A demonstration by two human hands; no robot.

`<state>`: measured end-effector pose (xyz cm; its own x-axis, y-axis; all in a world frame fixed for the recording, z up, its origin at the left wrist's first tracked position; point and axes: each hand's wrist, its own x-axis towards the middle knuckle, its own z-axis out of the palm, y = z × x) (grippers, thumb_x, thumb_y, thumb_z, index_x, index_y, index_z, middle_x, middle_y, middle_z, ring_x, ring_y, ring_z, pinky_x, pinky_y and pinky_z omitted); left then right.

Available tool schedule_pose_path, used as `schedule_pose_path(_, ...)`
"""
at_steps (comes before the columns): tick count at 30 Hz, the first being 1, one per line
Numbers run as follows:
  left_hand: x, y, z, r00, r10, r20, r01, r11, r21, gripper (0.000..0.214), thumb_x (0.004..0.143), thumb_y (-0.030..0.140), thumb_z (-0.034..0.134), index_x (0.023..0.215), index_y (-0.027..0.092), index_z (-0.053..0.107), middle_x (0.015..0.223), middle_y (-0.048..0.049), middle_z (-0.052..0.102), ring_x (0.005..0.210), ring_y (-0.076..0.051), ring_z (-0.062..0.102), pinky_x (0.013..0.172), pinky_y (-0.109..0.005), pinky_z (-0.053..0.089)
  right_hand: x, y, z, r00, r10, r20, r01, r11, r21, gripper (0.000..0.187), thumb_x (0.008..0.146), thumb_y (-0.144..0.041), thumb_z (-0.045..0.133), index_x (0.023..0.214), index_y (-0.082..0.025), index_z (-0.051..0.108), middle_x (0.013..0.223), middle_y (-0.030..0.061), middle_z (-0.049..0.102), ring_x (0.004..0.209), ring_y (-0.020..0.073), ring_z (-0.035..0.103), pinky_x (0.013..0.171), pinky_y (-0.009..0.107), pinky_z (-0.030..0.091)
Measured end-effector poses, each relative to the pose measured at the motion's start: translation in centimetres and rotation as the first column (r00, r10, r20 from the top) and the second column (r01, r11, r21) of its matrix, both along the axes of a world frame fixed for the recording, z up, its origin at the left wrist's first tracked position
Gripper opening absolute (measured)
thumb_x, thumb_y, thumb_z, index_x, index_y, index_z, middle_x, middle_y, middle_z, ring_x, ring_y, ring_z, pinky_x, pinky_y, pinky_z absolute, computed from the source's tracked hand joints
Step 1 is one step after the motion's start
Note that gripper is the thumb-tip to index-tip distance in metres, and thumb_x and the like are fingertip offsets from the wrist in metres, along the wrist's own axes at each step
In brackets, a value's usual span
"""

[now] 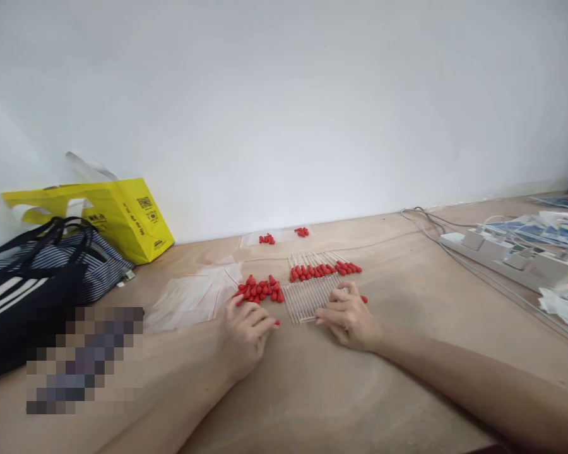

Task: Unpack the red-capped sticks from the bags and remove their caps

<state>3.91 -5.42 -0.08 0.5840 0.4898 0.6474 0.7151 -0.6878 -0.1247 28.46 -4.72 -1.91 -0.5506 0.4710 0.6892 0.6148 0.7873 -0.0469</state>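
Observation:
My left hand [248,331] is closed in a pinch, with a small red rubber bulb [277,323] showing at the thumb and fingertips. Just beyond its knuckles lies a pile of red rubber bulbs [260,290]. My right hand [353,318] is curled over the right end of a row of clear glass tubes [307,299], its thumb and fingertips closed on a glass tube [307,320] at the near edge. Another red bulb [364,299] peeks out beside the right knuckles. Behind the row, several glass droppers with red bulbs [324,270] lie side by side.
Clear plastic zip bags [194,296] lie left of the pile. More bagged red-bulbed droppers [284,237] rest near the wall. A yellow bag [142,221] and a dark striped bag [94,265] stand at left. A power strip [515,258] with cables sits at right.

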Motion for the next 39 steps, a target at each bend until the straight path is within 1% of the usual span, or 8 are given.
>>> schedule_pose_path(7,-2.0,1.2,-0.8,0.981,0.004,0.194,0.012,0.997,-0.079,0.021,0.085,0.02,0.039,0.097,0.02,0.056,0.079,-0.0032,0.051,0.071,-0.012,0.051,0.064,-0.024,0.044,2.5,1.9,-1.8,0.955,-0.271,-0.12,0.255,0.958,-0.133,0.029,0.086,-0.021,0.033,0.101,-0.017,0.058,0.069,0.0056,0.058,0.069,0.0168,0.048,0.063,0.029,0.032)
schedule_pose_path(13,-1.7,2.0,-1.0,0.949,0.103,0.299,-0.088,0.994,-0.066,0.032,0.084,0.017,0.034,0.111,0.018,0.051,0.09,-0.0069,0.045,0.082,-0.016,0.05,0.07,-0.028,0.046,1.0,2.9,-1.7,0.896,-0.436,-0.083,0.422,0.894,-0.15,0.025,0.083,-0.017,0.039,0.094,-0.018,0.062,0.074,0.005,0.06,0.069,0.0151,0.051,0.065,0.028,0.028)
schedule_pose_path(19,-2.1,2.1,-0.9,0.918,0.202,0.341,-0.155,0.975,-0.161,0.031,0.084,0.024,0.037,0.112,0.018,0.048,0.091,-0.007,0.051,0.083,-0.017,0.052,0.074,-0.031,0.046,-0.8,2.8,-0.5,0.794,-0.602,0.086,0.608,0.782,-0.138,0.026,0.078,-0.016,0.043,0.094,-0.023,0.063,0.079,0.0042,0.062,0.071,0.0143,0.05,0.068,0.031,0.02)
schedule_pose_path(23,-2.3,2.1,-0.9,0.899,0.216,0.382,-0.139,0.966,-0.219,0.027,0.081,0.028,0.042,0.106,0.018,0.048,0.085,-0.0046,0.055,0.074,-0.015,0.054,0.067,-0.028,0.047,-1.5,2.3,-0.1,0.786,-0.592,0.178,0.618,0.766,-0.178,0.028,0.08,-0.022,0.041,0.101,-0.022,0.059,0.086,0.0058,0.061,0.078,0.0164,0.051,0.068,0.032,0.02)
schedule_pose_path(28,-2.7,2.3,-0.9,0.862,0.289,0.416,-0.209,0.951,-0.228,0.028,0.078,0.034,0.047,0.1,0.017,0.048,0.082,-0.0038,0.059,0.07,-0.015,0.055,0.066,-0.03,0.047,0.2,2.2,1.2,0.795,-0.6,0.09,0.597,0.747,-0.292,0.027,0.081,-0.036,0.04,0.091,-0.022,0.06,0.092,0.0046,0.061,0.086,0.0191,0.052,0.074,0.033,0.024)
schedule_pose_path(30,-2.9,2.4,-0.8,0.848,0.313,0.427,-0.233,0.945,-0.228,0.027,0.077,0.035,0.048,0.097,0.017,0.048,0.08,-0.0038,0.059,0.07,-0.016,0.056,0.066,-0.03,0.047,2.1,2.5,2.1,0.78,-0.623,0.056,0.588,0.701,-0.404,0.027,0.081,-0.038,0.041,0.083,-0.021,0.061,0.092,0.0035,0.061,0.086,0.0182,0.053,0.073,0.031,0.026)
schedule_pose_path(36,-2.9,2.5,-0.6,0.843,0.32,0.432,-0.246,0.944,-0.22,0.025,0.076,0.035,0.048,0.093,0.018,0.049,0.079,-0.0035,0.06,0.068,-0.015,0.055,0.065,-0.029,0.047,7.2,3.4,3.0,0.821,-0.544,0.171,0.464,0.464,-0.754,0.027,0.064,-0.044,0.059,0.077,-0.02,0.061,0.072,0.0011,0.061,0.065,0.0145,0.054,0.055,0.024,0.033)
schedule_pose_path(39,-2.8,2.3,-0.4,0.844,0.327,0.425,-0.256,0.942,-0.216,0.025,0.075,0.036,0.048,0.092,0.018,0.049,0.077,-0.003,0.06,0.068,-0.016,0.056,0.066,-0.03,0.047,7.7,3.7,2.2,0.863,-0.472,0.178,0.397,0.419,-0.816,0.021,0.06,-0.036,0.063,0.072,-0.018,0.061,0.07,0.0013,0.06,0.062,0.0133,0.053,0.051,0.022,0.034)
